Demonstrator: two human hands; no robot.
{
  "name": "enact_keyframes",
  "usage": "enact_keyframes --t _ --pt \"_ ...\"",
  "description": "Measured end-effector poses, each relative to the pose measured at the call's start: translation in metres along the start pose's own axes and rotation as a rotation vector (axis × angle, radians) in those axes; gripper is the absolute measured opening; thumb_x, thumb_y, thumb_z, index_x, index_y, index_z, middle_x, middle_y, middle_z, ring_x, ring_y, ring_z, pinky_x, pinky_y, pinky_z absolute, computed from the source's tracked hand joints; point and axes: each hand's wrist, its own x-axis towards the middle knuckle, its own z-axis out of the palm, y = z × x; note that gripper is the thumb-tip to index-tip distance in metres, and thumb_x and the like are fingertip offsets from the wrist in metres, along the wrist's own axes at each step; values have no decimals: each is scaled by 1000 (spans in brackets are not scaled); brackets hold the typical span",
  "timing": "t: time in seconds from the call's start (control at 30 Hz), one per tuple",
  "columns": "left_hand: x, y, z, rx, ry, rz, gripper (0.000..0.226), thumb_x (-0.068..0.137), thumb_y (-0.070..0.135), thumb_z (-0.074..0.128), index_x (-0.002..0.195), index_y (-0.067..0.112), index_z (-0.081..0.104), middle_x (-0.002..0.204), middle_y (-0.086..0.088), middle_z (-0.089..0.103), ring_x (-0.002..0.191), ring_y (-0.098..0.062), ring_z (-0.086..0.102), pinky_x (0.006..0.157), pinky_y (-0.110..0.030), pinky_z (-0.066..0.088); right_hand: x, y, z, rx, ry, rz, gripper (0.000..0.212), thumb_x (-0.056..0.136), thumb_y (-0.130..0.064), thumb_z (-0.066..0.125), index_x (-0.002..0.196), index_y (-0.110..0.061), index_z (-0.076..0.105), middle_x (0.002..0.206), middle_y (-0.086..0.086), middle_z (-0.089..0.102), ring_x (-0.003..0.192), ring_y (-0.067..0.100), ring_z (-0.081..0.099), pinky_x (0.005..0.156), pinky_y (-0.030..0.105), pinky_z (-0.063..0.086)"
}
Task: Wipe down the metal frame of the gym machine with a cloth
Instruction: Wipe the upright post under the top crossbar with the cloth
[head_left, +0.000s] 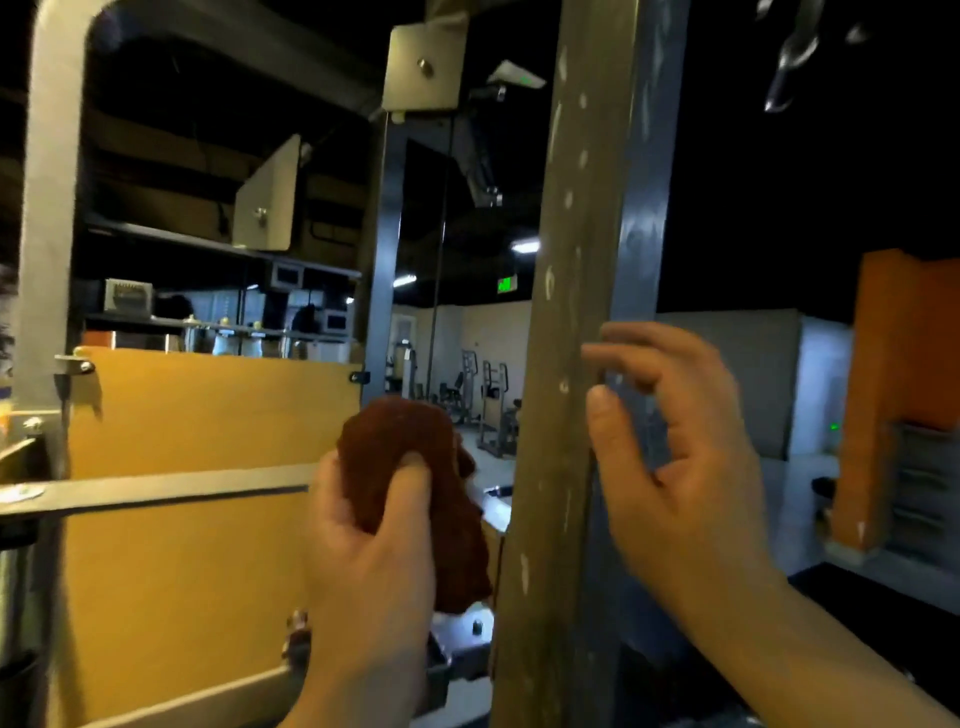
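Cloth (415, 467), dark red and bunched, sits in the left hand (374, 551), whose fingers and thumb curl around it, just at 9 o'clock of the frame's upright post (576, 218). The right hand (680, 467) holds nothing; its fingers are loosely bent, thumb beside the post's 3 o'clock edge. A yellow panel (197, 415) and a horizontal metal bar (156, 491) lie farther toward 9 o'clock.

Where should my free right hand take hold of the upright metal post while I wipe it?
Probably its right edge, coming in from the right, near where your right hand is. The post is a flat-sided upright, so thumb and fingers can clamp its narrow side. That leaves the broad, spotted face free for the cloth in your left hand.
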Motion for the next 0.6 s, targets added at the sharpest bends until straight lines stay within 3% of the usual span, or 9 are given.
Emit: enact_keyframes --t 0.03,0.1,0.2,0.3,0.37,0.4,0.47,0.53,0.6 --pt "10 2 14 -25 -17 75 23 96 25 67 100 47 63 94 3 72 82 -18 73 66 -40 62 16 8 1 -36 62 -23 32 101 -15 55 132 -23 54 140 -10 44 135 -11 35 111 6 25" --pt "25 3 45 45 -132 292 29 98 23 67 103 49 55 98 14 65 85 -4 67 68 -20 56 48 21 0 -75 114 -51 43 103 -14 50 146 -15 45 154 -4 34 146 -2 28 118 11 20" --pt "38 -16 86 182 -356 497 39 98 12 68 115 44 53 106 25 61 98 1 63 82 -17 54 86 33 2 -66 80 1 55 107 -22 44 158 -21 25 166 -8 19 153 1 15 121 11 13" --pt "35 -37 100 106 -590 438 46 96 45 64 137 53 44 133 21 56 121 -6 61 97 -29 57 98 45 7 -70 6 62 60 107 -33 38 162 -27 15 170 -15 8 153 -6 6 119 8 8" --pt "37 -47 101 120 -587 451 61 91 71 54 146 53 38 148 21 48 135 -5 52 107 -35 52 100 52 7 -83 -18 54 61 107 -36 37 162 -30 13 169 -19 7 153 -7 5 122 11 10" --pt "42 -46 104 127 -562 474 64 90 75 51 148 54 36 151 24 45 138 -2 48 111 -34 49 104 53 5 -77 -24 53 59 107 -35 37 161 -32 12 168 -22 7 153 -7 5 124 16 12" --pt "57 -35 119 140 -547 545 58 96 65 50 150 50 35 149 29 44 138 6 45 111 -23 46 118 54 1 -66 -38 71 56 110 -31 37 161 -34 12 166 -26 7 152 -8 4 124 20 12" --pt "81 -13 142 137 -560 587 47 103 49 52 148 45 38 139 29 51 128 13 49 101 -9 44 140 53 -1 -62 -20 119 57 110 -29 38 161 -32 13 167 -23 8 152 -8 5 125 20 12" --pt "106 13 166 102 -572 577 43 104 38 54 146 41 45 132 24 57 120 13 54 94 -5 45 160 51 0 -45 19 166 58 110 -29 38 162 -30 13 168 -17 10 153 -4 8 128 27 14"
